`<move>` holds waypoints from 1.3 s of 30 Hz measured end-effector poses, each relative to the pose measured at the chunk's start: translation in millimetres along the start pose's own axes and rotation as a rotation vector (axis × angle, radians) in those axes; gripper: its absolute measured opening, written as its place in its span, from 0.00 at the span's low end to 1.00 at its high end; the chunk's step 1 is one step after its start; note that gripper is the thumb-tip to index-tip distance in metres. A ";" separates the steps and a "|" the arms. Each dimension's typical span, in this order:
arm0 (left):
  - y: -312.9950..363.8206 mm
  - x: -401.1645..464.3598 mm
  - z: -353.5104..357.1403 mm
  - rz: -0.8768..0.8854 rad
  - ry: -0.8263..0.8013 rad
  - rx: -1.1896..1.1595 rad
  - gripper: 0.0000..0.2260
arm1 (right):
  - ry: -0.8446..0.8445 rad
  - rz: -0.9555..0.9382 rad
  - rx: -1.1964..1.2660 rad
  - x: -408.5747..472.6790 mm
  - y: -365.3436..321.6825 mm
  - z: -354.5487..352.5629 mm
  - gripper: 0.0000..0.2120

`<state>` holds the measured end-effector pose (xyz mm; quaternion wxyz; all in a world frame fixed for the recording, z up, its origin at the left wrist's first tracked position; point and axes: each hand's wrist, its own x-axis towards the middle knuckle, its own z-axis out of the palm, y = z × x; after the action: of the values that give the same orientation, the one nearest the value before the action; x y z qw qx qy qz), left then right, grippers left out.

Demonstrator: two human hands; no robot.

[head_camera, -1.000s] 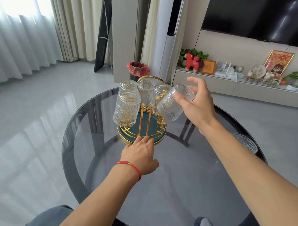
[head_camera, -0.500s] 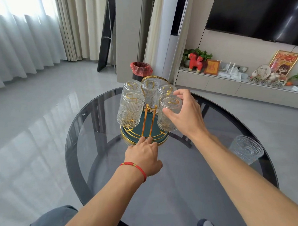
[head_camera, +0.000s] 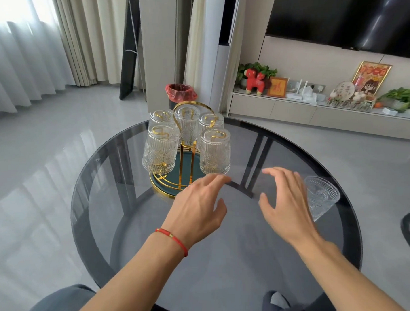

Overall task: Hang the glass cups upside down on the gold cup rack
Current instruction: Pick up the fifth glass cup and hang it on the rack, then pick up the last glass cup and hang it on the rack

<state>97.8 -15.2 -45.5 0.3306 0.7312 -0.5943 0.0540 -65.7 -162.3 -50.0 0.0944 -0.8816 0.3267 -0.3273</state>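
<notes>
**Asker:** Where are the hands, and what are they holding?

**Describer:** Both hands hover over a round, dark glass table, palms down, holding nothing. The left hand has its fingers loosely spread and a red string bracelet on the wrist. The right hand is also spread wide, fingers curved, thumb apart from the rest.

**Asker:** Where is the cup rack?

**Describer:** The gold cup rack stands just beyond the left hand's fingertips, on a round dark-green base with a gold rim. The left fingertips overlap the near edge of that base in view; I cannot tell whether they touch it.

**Asker:** And the glasses?

**Describer:** Five ribbed glass cups hang upside down on the rack's gold hooks. Two are nearest: one beyond and to the left of the left hand, one straight beyond its fingertips. Three more hang behind them. A sixth glass cup stands mouth-up on the table just to the right of the right hand, partly hidden by its fingers. Whether the hand touches it, I cannot tell.

**Asker:** Anything else close by?

**Describer:** A bin with a red liner stands on the floor past the rack.
</notes>
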 end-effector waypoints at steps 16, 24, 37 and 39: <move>12.9 -13.7 19.6 0.050 -0.052 -0.091 0.26 | 0.156 0.779 0.359 -9.0 86.9 -23.9 0.47; 28.8 -9.7 18.8 -0.161 -0.141 -0.454 0.29 | -0.115 0.267 0.358 -18.7 29.9 -36.8 0.36; 9.0 -3.4 -23.0 -0.740 0.102 -1.254 0.31 | -0.458 0.360 0.883 -11.2 -40.1 -1.1 0.36; 5.7 -6.0 -27.8 -0.737 0.091 -1.351 0.32 | -0.424 0.378 1.039 -9.6 -47.9 2.2 0.32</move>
<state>99.7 4.6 -24.4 0.7259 0.5185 -0.2021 -0.4042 -45.1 -119.5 -38.4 0.6337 -0.6924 0.2491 -0.2386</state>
